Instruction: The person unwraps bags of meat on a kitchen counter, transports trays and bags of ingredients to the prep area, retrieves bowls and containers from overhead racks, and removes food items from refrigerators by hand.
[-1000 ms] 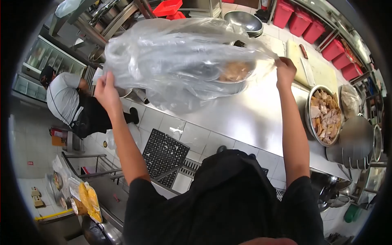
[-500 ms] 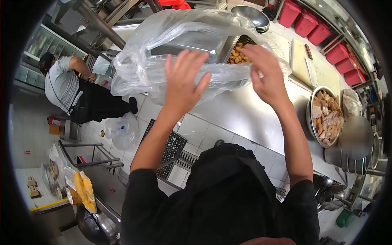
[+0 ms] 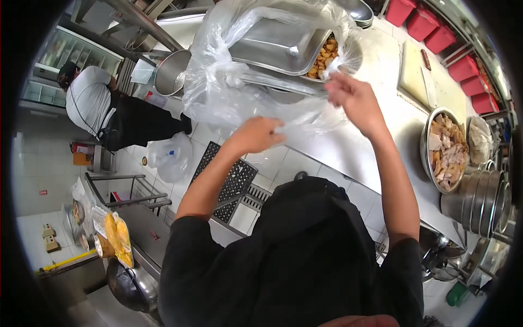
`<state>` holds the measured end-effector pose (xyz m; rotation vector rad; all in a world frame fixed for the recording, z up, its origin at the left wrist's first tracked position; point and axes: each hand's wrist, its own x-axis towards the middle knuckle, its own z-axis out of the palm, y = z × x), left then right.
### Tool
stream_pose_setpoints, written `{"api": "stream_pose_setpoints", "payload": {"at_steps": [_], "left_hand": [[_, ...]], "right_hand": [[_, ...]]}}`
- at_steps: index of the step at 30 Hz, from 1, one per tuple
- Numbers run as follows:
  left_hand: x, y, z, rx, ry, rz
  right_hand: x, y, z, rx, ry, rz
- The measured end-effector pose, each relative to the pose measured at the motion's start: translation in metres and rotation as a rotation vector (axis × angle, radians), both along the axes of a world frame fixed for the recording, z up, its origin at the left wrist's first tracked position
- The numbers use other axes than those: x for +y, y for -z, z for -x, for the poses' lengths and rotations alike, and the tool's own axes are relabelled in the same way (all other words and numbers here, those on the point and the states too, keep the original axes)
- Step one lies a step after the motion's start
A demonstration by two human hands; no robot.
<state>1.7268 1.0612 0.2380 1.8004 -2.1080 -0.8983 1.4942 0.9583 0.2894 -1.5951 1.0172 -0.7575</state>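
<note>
Plastic bag (image 3: 211, 102) lies just beyond left grip (image 3: 260, 134) (half-open, seemingly empty) and right grip (image 3: 354, 102) (fingers bent near its edge; hold cannot be told). Farther out, it bunches around a steel pan (image 3: 269, 46), probably so the top stays uncovered.

Clear plastic (image 3: 207, 87): far edge cut off by the picture's top.
Left hand (image 3: 255, 135): fingertips blurred; contact with the plastic unclear.
Right hand (image 3: 354, 103): fingers blurred, hold on the plastic unclear.
Brown chunks (image 3: 326, 56): partly under the plastic, too small to identify.
Stacked bowls (image 3: 357, 11), far right: cut off.
Co-worker (image 3: 90, 90), left: hands hidden.
</note>
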Motion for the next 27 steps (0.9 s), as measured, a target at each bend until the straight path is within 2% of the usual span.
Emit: {"api": "stream_pose_setpoints", "payload": {"at_steps": [1, 4, 7, 10, 13, 17, 20, 26, 27], "left_hand": [[-0.005, -0.006, 0.0, 0.108, -0.08, -0.039], [-0.021, -0.007, -0.005, 0.733, -0.531, -0.004], [-0.04, -0.016, -0.019, 1.387, -0.753, -0.112], [-0.062, -0.007, -0.038, 1.674, -0.793, -0.131], [-0.075, -0.021, -0.042, 1.702, -0.863, -0.087], [-0.084, -0.036, -0.051, 1.71, -0.738, -0.09], [-0.08, -0.058, -0.05, 1.587, -0.736, -0.021], [-0.077, -0.051, -0.062, 1.471, -0.715, 0.003], [-0.076, -0.05, -0.063, 1.455, -0.704, 0.013]], "right_hand": [[-0.012, 0.001, -0.009, -0.077, 0.054, -0.019], [-0.036, 0.006, -0.034, -0.272, 0.184, -0.165], [-0.064, 0.013, -0.051, -0.437, 0.156, -0.431], [-0.076, 0.016, -0.059, -0.558, 0.211, -0.585], [-0.081, 0.008, -0.066, -0.58, 0.249, -0.702], [-0.095, -0.005, -0.076, -0.642, 0.275, -0.705], [-0.107, -0.02, -0.083, -0.74, 0.252, -0.717], [-0.122, -0.048, -0.09, -0.976, 0.213, -0.72], [-0.16, -0.022, -0.089, -1.028, 0.139, -0.764]]}}
